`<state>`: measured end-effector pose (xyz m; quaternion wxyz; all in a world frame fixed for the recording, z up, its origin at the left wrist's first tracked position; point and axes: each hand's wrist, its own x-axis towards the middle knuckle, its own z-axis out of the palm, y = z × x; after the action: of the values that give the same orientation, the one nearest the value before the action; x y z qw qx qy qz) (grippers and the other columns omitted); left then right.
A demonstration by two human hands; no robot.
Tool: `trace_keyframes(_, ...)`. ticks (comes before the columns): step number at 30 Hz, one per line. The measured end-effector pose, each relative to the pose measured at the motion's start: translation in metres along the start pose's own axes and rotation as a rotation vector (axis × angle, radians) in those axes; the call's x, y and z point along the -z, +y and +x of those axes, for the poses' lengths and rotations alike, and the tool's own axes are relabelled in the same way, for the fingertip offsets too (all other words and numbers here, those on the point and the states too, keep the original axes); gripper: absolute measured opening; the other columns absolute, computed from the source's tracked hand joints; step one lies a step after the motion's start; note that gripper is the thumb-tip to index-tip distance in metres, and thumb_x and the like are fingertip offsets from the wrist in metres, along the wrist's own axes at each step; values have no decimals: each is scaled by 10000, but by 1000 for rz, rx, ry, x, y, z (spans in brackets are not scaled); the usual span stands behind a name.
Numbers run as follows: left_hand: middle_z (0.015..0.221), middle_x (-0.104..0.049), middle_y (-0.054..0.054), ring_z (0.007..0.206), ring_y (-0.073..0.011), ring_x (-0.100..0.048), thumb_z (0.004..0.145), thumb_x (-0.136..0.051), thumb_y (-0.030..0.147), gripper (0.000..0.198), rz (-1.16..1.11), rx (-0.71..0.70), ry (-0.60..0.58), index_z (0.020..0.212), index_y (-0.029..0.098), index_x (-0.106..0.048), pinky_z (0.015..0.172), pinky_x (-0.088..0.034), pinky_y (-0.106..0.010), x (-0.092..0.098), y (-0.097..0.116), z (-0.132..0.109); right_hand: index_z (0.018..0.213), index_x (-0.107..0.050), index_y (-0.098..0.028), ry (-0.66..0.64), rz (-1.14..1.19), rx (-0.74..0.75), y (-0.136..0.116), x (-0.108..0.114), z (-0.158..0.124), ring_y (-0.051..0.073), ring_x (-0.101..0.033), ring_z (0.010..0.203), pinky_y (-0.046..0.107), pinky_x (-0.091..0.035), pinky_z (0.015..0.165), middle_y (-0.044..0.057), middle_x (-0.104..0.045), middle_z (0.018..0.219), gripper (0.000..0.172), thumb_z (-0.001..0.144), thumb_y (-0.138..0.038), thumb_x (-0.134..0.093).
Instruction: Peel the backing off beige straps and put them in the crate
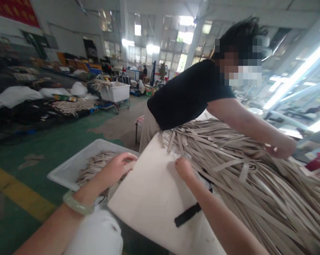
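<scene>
We have a great mass of narrow beige strips (245, 170), flat, matte and ribbon-like, heaped across the far side of a white-covered table (146, 209). Their ends fan out and cross over one another, and they spill past the table's right side. A looser tangle of paler strips (96, 170) lies in a shallow white plastic tub (67, 170) just left of the table and lower than its edge.

Our left hand (117, 170) reaches over the tub at the table's edge, with a pale green bangle (77, 203) on its wrist. Its fingers (129, 164) curl together, but we cannot tell whether they pinch a strip. Our right hand (184, 169) sits on the table at the near ends of the heap, its fingers (179, 163) bunched downward; here too we cannot tell if they grip anything. A black strap (188, 214) lies just beside our right forearm.

Across the table, a co-worker in a black T-shirt (186, 94) leans over the heap, one hand (279, 147) among the strips. Farther off, a white bin on a wheeled cart (114, 92) stands on a green-painted floor (43, 148).
</scene>
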<state>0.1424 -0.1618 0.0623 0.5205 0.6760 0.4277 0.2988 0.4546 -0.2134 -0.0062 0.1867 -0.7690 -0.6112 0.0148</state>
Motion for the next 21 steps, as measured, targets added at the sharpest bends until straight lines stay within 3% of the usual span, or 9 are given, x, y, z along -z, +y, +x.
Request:
trace_keyframes(3, 1008, -639, -83, 840, -208, -605, 787, -609, 209, 239, 294, -260, -74, 1012, 171, -681, 765, -482, -310, -38, 28, -8, 709, -644, -141, 61, 183, 24, -11, 16, -32, 188, -620, 725, 290, -463, 684, 84, -666, 745, 223, 896, -239, -571)
trace_keyframes(5, 1111, -611, -97, 888, -199, -589, 751, -568, 98, 326, 416, -416, -169, 1053, 171, -666, 815, -468, -308, -67, 37, -10, 725, -653, -162, 65, 307, 67, -19, 31, -68, 169, -605, 663, 261, -449, 618, 51, -659, 702, 248, 907, -295, -549)
trace_keyframes(7, 1241, -577, -112, 1004, -209, -577, 731, -598, 85, 313, 403, -535, -371, 1025, 164, -669, 884, -448, -302, -96, 42, -11, 732, -656, -182, 40, 499, 122, -24, 48, -105, 152, -594, 619, 244, -441, 574, 27, -646, 672, 278, 915, -359, -545)
trace_keyframes(9, 1200, -620, -92, 1030, -209, -581, 775, -644, 168, 139, 315, -590, -628, 905, 161, -692, 905, -428, -282, -123, 44, -12, 738, -671, -192, 42, 786, 159, -24, 65, -137, 152, -582, 602, 251, -430, 557, 25, -637, 664, 239, 890, -359, -594)
trace_keyframes(11, 913, -678, -46, 850, -173, -602, 823, -651, 287, 153, 242, -536, -810, 753, 154, -682, 783, -432, -247, -141, 44, -15, 717, -679, -196, 83, 947, 152, -18, 77, -157, 154, -565, 600, 263, -415, 553, 27, -623, 656, 197, 857, -331, -647)
trace_keyframes(13, 672, -611, 0, 652, -131, -546, 813, -661, 328, 230, 218, -396, -864, 678, 143, -654, 623, -388, -226, -151, 40, -17, 663, -663, -191, 113, 987, 98, -7, 79, -165, 147, -540, 581, 266, -399, 539, 22, -594, 628, 226, 841, -331, -672)
trace_keyframes(17, 656, -623, -9, 630, -133, -570, 778, -598, 225, 138, 109, -107, -833, 707, 123, -657, 617, -413, -224, -155, 21, -18, 686, -652, -175, -15, 1127, -118, 17, 57, -153, 130, -521, 534, 257, -411, 517, 9, -570, 587, 296, 847, -424, -659)
trace_keyframes(19, 661, -622, -21, 631, -136, -576, 785, -562, 230, 160, 48, -17, -761, 734, 114, -659, 627, -433, -236, -155, 13, -15, 871, -686, -175, -65, 1155, -156, 27, 42, -139, 142, -574, 609, 265, -467, 583, 26, -627, 684, 270, 842, -442, -661)
trace_keyframes(21, 642, -592, -14, 593, -124, -542, 795, -562, 274, 197, 1, 36, -676, 760, 108, -662, 593, -412, -234, -156, 9, -12, 1119, -644, -205, -109, 1189, -96, 33, 30, -126, 152, -619, 739, 279, -501, 662, 64, -670, 940, 392, 805, -432, -705)
